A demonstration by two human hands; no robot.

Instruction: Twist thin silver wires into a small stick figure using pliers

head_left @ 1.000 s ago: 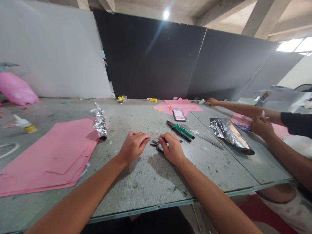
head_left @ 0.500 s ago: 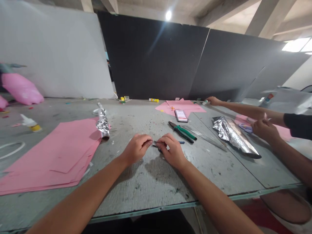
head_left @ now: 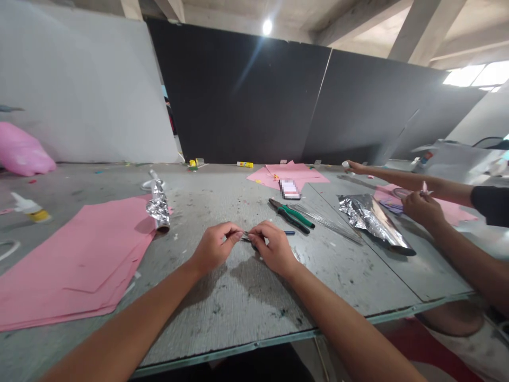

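Note:
My left hand (head_left: 214, 246) is closed in a pinch over the middle of the table, fingertips meeting those of my right hand. My right hand (head_left: 273, 248) is pinched too. Between the fingertips shows a small thin metallic piece (head_left: 245, 236); the fingers cover most of it, and its kind does not show. Just beyond my right hand a slim blue stick (head_left: 289, 233) pokes out on the tabletop. Green-handled pliers (head_left: 293, 216) lie farther right, beside a bundle of thin metal wires (head_left: 332, 223).
Pink paper sheets (head_left: 87, 249) are stacked at left, a foil-wrapped tube (head_left: 159, 212) at their edge. A glue bottle (head_left: 34, 209) lies beyond. Right of the wires rests a foil roll (head_left: 377, 225). A phone (head_left: 290, 189) sits farther back. A co-worker's hands (head_left: 423, 208) are at right.
The view has turned slightly right, so things sit farther left. My hands keep their pinch. The co-worker's far hand has lifted a small white object a little.

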